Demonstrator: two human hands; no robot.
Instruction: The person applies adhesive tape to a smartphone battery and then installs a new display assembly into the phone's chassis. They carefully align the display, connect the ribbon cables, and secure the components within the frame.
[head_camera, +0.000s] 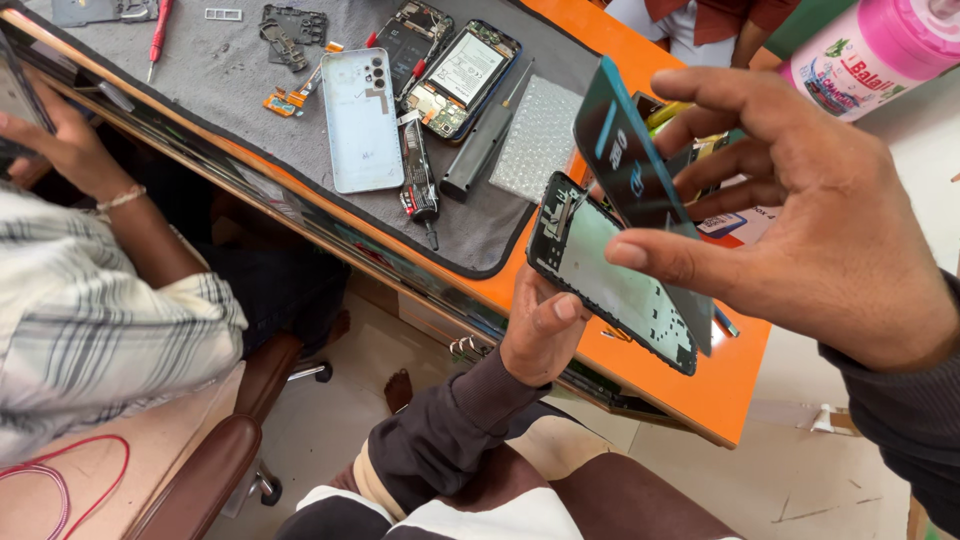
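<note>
My left hand (540, 325) holds an opened phone frame (610, 275) from below, its pale inner side up and tilted over the edge of the orange table (725, 385). My right hand (800, 210) grips a dark teal flat panel (630, 170) between thumb and fingers, held at an angle just above the frame's upper end. The panel's lower edge sits close to the frame; I cannot tell if they touch.
A grey work mat (220, 70) carries a white phone back cover (362, 118), an opened phone (462, 78), a glue tube (418, 180), a red screwdriver (158, 35) and small parts. Another person's arm in a plaid sleeve (100, 310) is at left. A pink bottle (870, 50) stands top right.
</note>
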